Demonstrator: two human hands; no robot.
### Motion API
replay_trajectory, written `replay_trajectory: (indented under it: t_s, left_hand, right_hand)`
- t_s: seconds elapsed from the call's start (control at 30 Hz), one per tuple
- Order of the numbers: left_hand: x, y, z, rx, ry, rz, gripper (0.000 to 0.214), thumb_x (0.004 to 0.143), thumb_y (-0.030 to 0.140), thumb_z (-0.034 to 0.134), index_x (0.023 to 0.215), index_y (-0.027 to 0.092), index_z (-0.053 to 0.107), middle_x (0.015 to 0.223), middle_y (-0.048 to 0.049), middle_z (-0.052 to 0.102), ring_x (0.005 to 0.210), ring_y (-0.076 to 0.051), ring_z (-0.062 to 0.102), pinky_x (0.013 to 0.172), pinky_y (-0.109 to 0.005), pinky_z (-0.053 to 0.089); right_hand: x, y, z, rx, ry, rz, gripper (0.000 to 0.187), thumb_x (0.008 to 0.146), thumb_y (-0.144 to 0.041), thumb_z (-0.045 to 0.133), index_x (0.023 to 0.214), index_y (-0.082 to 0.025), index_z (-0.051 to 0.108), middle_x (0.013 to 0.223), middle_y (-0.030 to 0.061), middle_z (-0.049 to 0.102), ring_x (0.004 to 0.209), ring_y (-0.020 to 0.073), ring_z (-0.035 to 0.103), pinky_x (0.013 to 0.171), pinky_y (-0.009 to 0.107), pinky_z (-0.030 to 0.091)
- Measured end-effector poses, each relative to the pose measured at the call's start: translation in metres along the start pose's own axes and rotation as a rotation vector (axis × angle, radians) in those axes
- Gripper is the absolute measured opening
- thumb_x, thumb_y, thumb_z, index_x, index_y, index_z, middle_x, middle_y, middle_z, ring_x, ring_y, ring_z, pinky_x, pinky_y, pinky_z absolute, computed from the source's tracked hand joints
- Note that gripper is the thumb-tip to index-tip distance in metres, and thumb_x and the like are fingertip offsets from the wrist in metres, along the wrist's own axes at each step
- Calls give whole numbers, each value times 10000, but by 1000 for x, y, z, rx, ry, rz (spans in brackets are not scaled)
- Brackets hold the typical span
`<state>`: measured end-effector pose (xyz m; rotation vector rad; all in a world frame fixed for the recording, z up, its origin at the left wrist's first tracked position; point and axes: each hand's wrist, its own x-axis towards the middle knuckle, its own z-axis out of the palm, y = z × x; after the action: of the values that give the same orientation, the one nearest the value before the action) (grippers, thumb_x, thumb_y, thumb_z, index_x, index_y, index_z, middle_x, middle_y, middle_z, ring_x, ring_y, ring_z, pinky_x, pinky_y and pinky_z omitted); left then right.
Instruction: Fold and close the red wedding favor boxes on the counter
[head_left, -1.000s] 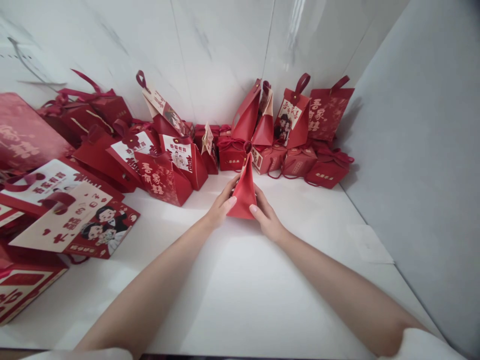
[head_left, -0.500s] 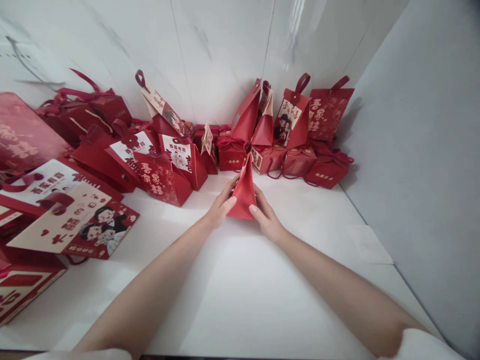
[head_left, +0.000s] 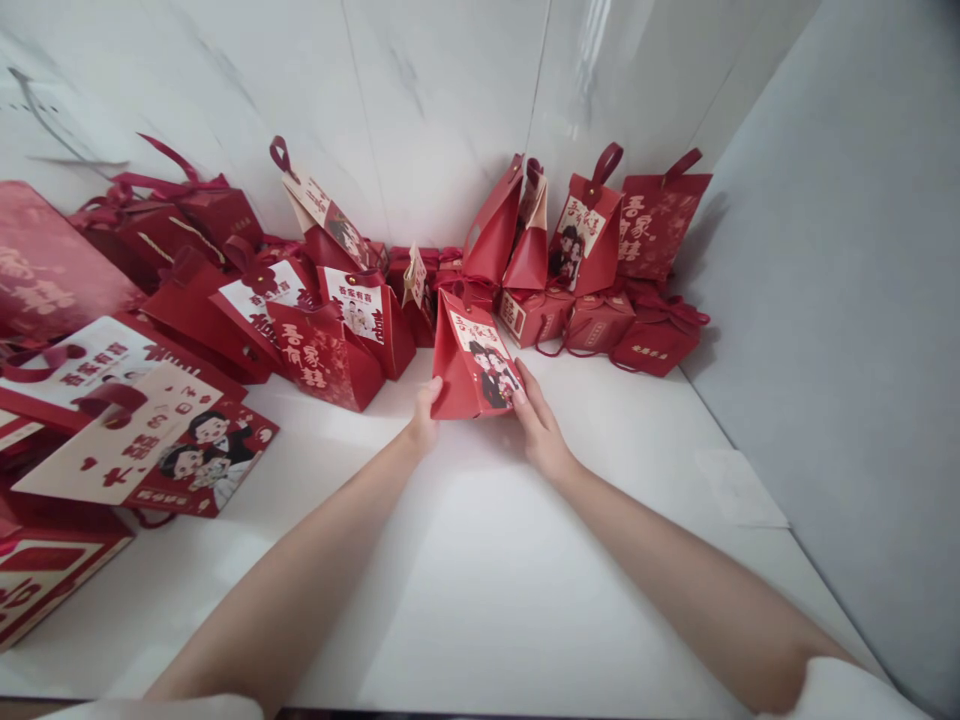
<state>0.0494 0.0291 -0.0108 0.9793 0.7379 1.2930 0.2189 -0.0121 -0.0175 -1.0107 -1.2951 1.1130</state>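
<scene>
Between my two hands is a red gift box (head_left: pixel 474 365) with a cream panel that carries Chinese lettering and a cartoon couple. Its plain side faces left and the printed panel faces right. My left hand (head_left: pixel 426 412) grips the lower left edge, thumb in front and most fingers hidden behind. On the right, my right hand (head_left: pixel 537 420) holds the lower right corner, its thumb on the printed panel. The box is upright; whether its base touches the table, I cannot tell. Just behind it sits a small red box with a ribbon (head_left: pixel 480 290).
More red gift boxes (head_left: pixel 319 355) crowd the left and back of the white table (head_left: pixel 480 590). Some tent-shaped ones (head_left: pixel 589 235) stand on ribboned boxes (head_left: pixel 656 340) by the marbled wall (head_left: pixel 450 90). A grey panel (head_left: pixel 840 330) bounds the right side.
The gift box has turned between my hands, so its printed front now shows instead of the plain narrow side. My left hand has shifted slightly left and down around it.
</scene>
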Motion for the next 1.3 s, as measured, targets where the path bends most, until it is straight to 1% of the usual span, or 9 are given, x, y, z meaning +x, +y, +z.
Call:
replay_trajectory:
  t_s: [0.13,0.23,0.33,0.4,0.5,0.6,0.93,1.13,1.3]
  left_hand:
    - [7,3,-1,25,26,-35,505,756,566,713,1091,188,720,1203,-73,717,1235,-312,604,1035,-412,509]
    - [11,3,-1,80,100,24,528,729,468,798,1190,245,670,1305,-31,672,1244,-282,599,1046,-386,496]
    - [10,2,3,6,159,-6,608,762,680,675,1155,216,678,1217,-68,715,1194,-321,629,1008,-445,521]
    - [8,1,4,-83,93,-68,737,775,802,535,1139,181,690,1162,-110,732,1191,-350,630,1009,-487,517]
    - [6,0,2,-65,19,-91,703,789,743,591,1166,157,686,1163,-130,731,1220,-334,617,1072,-466,473]
    - [7,0,-1,-3,29,-68,630,828,657,623,1220,166,665,1209,-121,716,1222,-307,622,1107,-436,441]
    - [8,6,4,-81,12,-119,600,842,635,613,1187,150,683,1101,-123,754,1076,-309,698,1009,-442,521]
    - [7,3,0,13,38,-7,550,851,605,622,1172,161,679,1099,-105,752,1026,-275,709,963,-403,530]
    - [1,21,0,163,8,347,399,807,541,707,1013,200,736,1008,-64,758,892,-225,714,785,-305,552]
  right_hand:
    - [5,1,1,7,100,45,530,918,-594,531,1292,-219,543,1327,79,643,1240,259,584,1118,460,425]
    - [6,1,3,-10,183,-27,523,887,-532,613,1294,-219,512,1318,98,625,1167,250,613,1029,431,497]
    - [4,0,4,-41,177,-69,645,839,-469,698,1376,-226,436,1432,127,523,1184,248,597,972,406,527]
    - [3,0,5,-51,175,-60,712,817,-462,725,1408,-232,401,1438,130,514,1175,246,599,955,398,534]
    - [3,-1,3,-48,161,-8,582,869,-530,637,1339,-223,484,1301,107,623,1079,241,636,912,391,542]
    - [4,-1,2,-42,152,19,471,923,-573,529,1220,-211,574,1209,81,681,1065,240,643,924,381,525]
    - [6,-2,2,-51,202,0,451,915,-592,534,1133,-201,583,1165,72,701,1083,238,640,941,378,506]
    - [5,-4,2,-72,203,-11,427,921,-577,534,1120,-202,584,1124,77,712,1040,234,648,910,383,530]
    - [-7,-9,7,-186,201,-225,536,945,-429,574,1419,-246,402,1367,104,586,1204,236,589,1038,412,482]
